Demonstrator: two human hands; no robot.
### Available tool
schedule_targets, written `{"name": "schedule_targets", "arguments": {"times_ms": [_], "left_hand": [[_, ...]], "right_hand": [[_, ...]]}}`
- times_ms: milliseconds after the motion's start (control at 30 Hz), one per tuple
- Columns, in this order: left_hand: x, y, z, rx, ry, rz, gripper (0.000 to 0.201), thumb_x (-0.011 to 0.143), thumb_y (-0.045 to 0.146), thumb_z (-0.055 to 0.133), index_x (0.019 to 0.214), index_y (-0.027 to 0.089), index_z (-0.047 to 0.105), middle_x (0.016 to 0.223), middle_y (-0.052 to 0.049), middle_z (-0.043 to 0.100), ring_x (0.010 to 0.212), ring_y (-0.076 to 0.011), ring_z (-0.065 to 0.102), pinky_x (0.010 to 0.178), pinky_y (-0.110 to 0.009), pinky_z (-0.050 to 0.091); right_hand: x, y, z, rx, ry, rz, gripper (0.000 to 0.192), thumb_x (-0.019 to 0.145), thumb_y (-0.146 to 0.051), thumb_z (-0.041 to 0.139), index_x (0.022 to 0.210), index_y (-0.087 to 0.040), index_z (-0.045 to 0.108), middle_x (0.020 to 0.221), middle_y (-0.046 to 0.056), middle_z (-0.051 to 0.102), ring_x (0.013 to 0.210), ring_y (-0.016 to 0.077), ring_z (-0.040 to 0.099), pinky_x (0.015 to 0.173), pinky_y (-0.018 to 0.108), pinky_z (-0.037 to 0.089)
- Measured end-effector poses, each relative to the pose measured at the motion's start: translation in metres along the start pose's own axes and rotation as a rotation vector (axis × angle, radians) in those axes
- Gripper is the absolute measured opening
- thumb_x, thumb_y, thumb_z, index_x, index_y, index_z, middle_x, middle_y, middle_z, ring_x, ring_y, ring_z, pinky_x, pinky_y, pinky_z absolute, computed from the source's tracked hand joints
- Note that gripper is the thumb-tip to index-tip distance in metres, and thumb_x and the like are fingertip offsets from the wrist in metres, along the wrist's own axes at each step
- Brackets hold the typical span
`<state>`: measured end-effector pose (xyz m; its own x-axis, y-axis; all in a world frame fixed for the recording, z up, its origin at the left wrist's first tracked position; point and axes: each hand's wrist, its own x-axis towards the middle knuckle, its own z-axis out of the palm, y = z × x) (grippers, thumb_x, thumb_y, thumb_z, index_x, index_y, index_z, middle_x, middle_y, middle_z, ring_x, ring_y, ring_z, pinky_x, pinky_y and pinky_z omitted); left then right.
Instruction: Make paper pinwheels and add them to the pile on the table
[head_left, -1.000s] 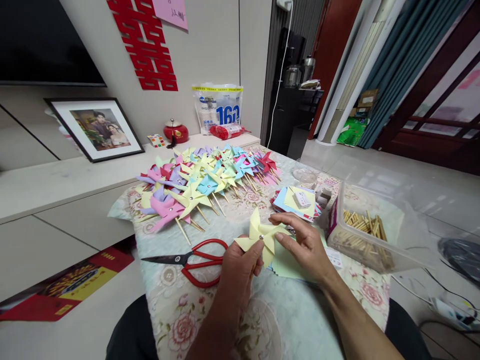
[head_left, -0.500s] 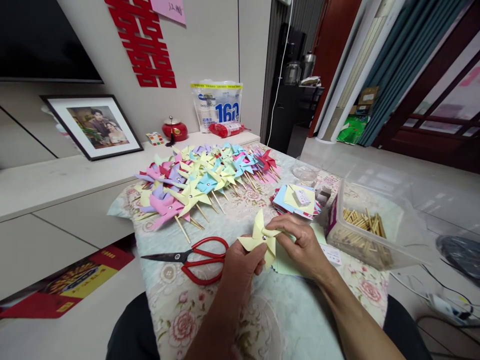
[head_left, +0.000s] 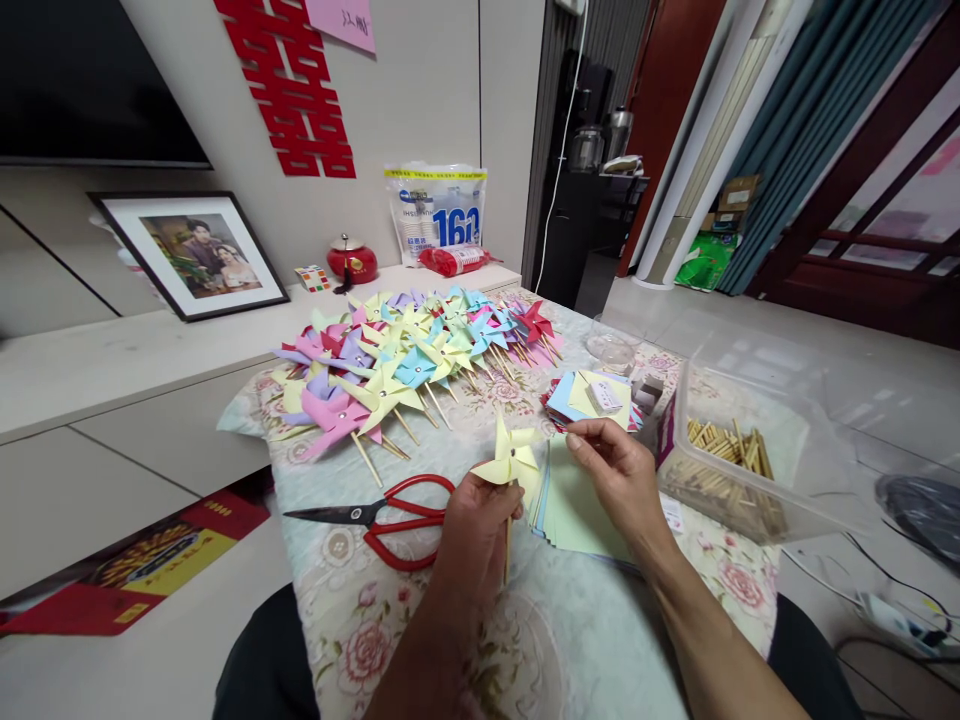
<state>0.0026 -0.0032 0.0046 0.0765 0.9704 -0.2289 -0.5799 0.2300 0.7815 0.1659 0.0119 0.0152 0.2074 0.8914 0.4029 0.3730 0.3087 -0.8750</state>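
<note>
The left hand (head_left: 480, 515) pinches a pinwheel (head_left: 512, 456); at its three o'clock the right hand (head_left: 619, 475), narrowly parted and seemingly empty, hovers over paper (head_left: 574, 505)

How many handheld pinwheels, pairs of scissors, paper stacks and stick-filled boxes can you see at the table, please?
Pale yellow pinwheel in the left hand: 1
Red-handled scissors: 1
Paper stacks, one green-topped stack and one yellow-topped stack: 2
Clear plastic box of sticks: 1
Total: 5
</note>
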Motion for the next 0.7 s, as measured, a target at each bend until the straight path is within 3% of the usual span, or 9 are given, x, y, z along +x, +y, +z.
{"name": "schedule_targets", "arguments": {"times_ms": [100,333,600,700], "left_hand": [[0.004,-0.001,-0.004,-0.083,-0.002,-0.012,0.028,0.058,0.017,0.079,0.082,0.014,0.065,0.072,0.001,0.062,0.062,-0.0098,0.051,0.061,-0.024,0.039],[0.005,-0.002,-0.005,-0.190,-0.045,-0.039,0.031,0.058,0.012,0.082,0.085,0.013,0.067,0.073,0.000,0.063,0.062,-0.0088,0.050,0.058,-0.022,0.040],[0.006,-0.006,-0.005,-0.211,-0.071,-0.057,0.031,0.057,0.012,0.083,0.084,0.013,0.068,0.082,-0.002,0.066,0.067,-0.0093,0.053,0.059,-0.022,0.041],[0.006,-0.006,-0.005,-0.217,-0.070,-0.052,0.034,0.057,0.012,0.083,0.088,0.013,0.069,0.080,-0.002,0.065,0.066,-0.0094,0.052,0.059,-0.022,0.040]], "right_hand": [[-0.002,-0.006,0.002,-0.075,-0.104,-0.074,0.017,0.089,-0.032,0.064,0.081,-0.019,0.070,0.076,0.002,0.070,0.069,0.0174,0.063,0.064,0.028,0.047],[-0.009,-0.011,0.010,-0.185,-0.253,-0.155,0.016,0.091,-0.024,0.062,0.101,-0.019,0.074,0.097,0.006,0.075,0.088,0.0206,0.068,0.081,0.034,0.050],[-0.010,-0.010,0.012,-0.171,-0.283,-0.185,0.014,0.089,-0.020,0.064,0.101,-0.020,0.071,0.092,0.004,0.072,0.080,0.0182,0.066,0.076,0.032,0.051],[-0.010,-0.010,0.011,-0.220,-0.230,-0.245,0.014,0.088,-0.021,0.067,0.102,-0.020,0.069,0.091,0.005,0.069,0.082,0.0194,0.064,0.075,0.033,0.051]]}}
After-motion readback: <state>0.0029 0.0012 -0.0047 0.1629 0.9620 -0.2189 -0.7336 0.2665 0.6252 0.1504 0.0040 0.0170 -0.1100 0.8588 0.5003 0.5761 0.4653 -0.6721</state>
